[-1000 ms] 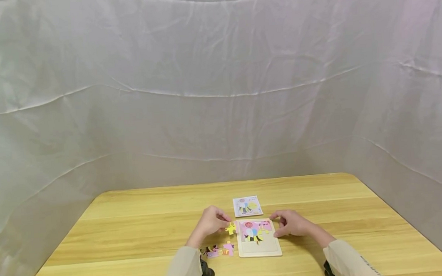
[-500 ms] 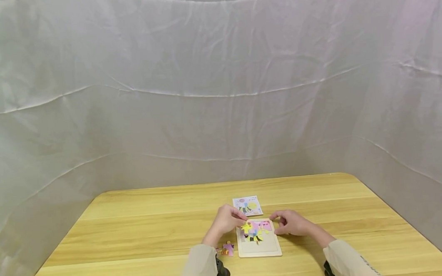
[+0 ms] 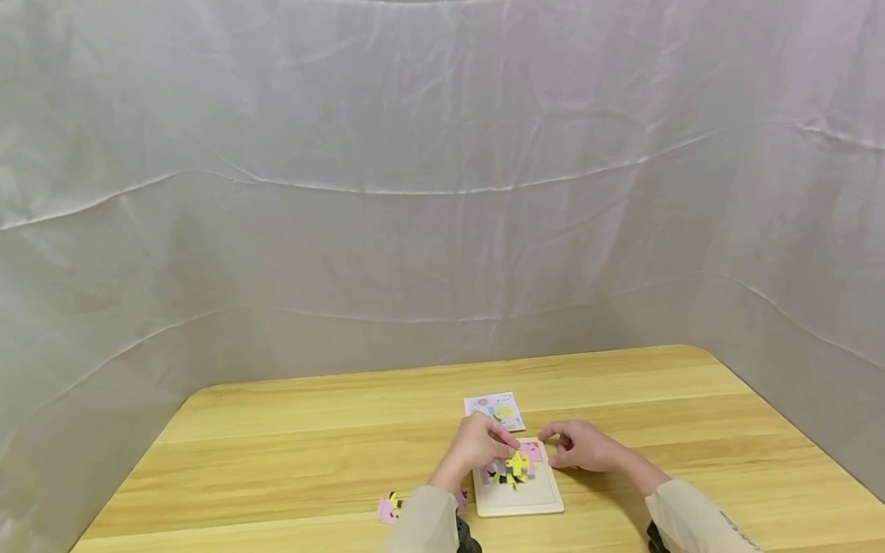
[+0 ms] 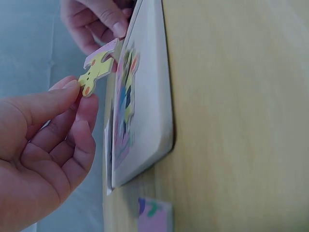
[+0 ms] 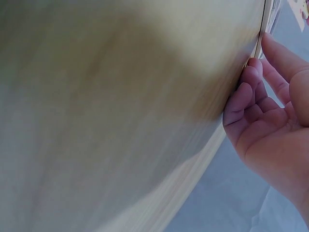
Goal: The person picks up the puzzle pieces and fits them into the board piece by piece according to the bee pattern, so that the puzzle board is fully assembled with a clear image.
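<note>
My left hand (image 3: 481,443) pinches a yellow and pink jigsaw piece (image 4: 99,70) between thumb and fingers. The piece is tilted and held over the wooden puzzle tray (image 3: 518,507). Several joined pieces with a bee picture (image 4: 126,96) fill the far part of the tray, partly covered by the left hand in the head view. On the tray's right side, my right hand (image 3: 585,447) holds the edge, thumb on the side and a finger by the far corner. Bare wood shows in the near part of the tray.
Behind the tray lies a picture card (image 3: 494,403) with a bee, partly behind the left hand. Loose jigsaw pieces (image 3: 386,510) lie left of the tray, some hidden by the left sleeve. A grey cloth (image 3: 441,251) hangs around the wooden table (image 3: 271,452).
My left hand has carried the yellow jigsaw piece rightward from beside the tray to above the joined pieces. The right hand has stayed at the tray's edge.
</note>
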A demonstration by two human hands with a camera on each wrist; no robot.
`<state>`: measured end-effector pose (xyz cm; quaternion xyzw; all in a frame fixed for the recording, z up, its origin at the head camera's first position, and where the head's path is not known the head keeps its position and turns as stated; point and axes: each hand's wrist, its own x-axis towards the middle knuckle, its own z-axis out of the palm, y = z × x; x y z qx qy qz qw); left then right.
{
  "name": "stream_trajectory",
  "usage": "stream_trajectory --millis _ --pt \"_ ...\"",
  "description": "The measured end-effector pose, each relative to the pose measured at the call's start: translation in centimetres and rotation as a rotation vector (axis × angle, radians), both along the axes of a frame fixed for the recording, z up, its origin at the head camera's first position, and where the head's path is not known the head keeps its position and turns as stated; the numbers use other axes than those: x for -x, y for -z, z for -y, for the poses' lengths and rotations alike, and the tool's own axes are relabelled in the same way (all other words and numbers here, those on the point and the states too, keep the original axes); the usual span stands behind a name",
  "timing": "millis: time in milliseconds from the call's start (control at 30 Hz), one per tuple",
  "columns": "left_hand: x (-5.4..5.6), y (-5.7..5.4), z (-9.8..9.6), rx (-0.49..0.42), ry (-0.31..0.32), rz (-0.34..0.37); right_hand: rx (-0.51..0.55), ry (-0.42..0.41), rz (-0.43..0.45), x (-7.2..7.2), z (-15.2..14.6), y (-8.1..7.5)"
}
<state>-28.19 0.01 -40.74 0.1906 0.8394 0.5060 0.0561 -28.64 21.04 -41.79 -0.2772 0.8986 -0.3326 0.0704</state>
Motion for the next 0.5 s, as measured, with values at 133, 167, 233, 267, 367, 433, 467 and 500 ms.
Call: stream_trajectory --millis 133,167,233,267,367,433,467,500 --pt "-0.3 -0.2 -0.5 0.012 0.009 -0.004 0.005 -0.004 -0.008 0.0 0.1 0.0" --pt "-0.3 -0.2 -0.6 0.013 0.014 -0.007 0.005 -0.005 -0.012 0.0 0.1 0.0" --pt "-0.3 0.0 -0.8 0.019 0.018 -0.008 0.003 -0.010 -0.022 0.0 0.1 0.1" --pt "-0.3 0.0 -0.9 0.025 0.019 -0.009 0.001 -0.012 -0.027 0.1 0.2 0.1" --pt "-0.2 0.2 -1.1 0.035 0.024 -0.011 -0.006 -0.014 -0.040 0.1 0.2 0.2" --pt "-0.1 0.3 -1.3 0.041 0.027 -0.011 -0.004 -0.013 -0.039 0.1 0.2 0.3" --pt "-0.1 0.3 -1.3 0.044 0.029 -0.014 -0.002 -0.012 -0.038 0.1 0.2 0.3" --pt "-0.1 0.3 -1.4 0.045 0.031 -0.014 0.000 -0.010 -0.035 0.1 0.3 0.3"
